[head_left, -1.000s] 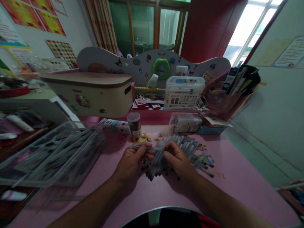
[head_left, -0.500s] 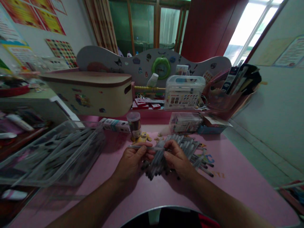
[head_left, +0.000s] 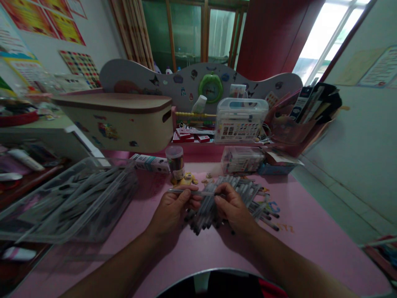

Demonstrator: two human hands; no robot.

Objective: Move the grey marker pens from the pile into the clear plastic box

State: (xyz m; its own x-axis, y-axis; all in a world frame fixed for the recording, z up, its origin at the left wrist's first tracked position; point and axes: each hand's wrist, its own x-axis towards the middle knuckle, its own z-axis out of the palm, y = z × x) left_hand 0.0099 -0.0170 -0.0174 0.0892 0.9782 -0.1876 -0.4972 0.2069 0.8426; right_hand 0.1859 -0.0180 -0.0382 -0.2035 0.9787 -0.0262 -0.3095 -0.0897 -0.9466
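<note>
A slim clear pen (head_left: 197, 193) lies level between my two hands, above the pink desk. My left hand (head_left: 177, 205) pinches its left part between thumb and fingers. At the other end, my right hand (head_left: 232, 205) has thumb and forefinger closed on the pen's tip. Right beneath and behind the hands spreads a pile of clear pens (head_left: 206, 211) with dark ends, several of them poking out to the right. My right hand partly covers this pile.
On the left stands a clear plastic bin (head_left: 89, 219) full of pens in wrappers. Behind the hands are a lidded cup (head_left: 175, 161), a long box (head_left: 151, 163) and a clear case (head_left: 242, 160). A cream storage box (head_left: 124, 128) and a handled case (head_left: 240, 122) sit farther back.
Hardly anything differs. Both hands keep their grip on the pen, with only a slight shift of the right fingers; the pile and the bin stay put.
</note>
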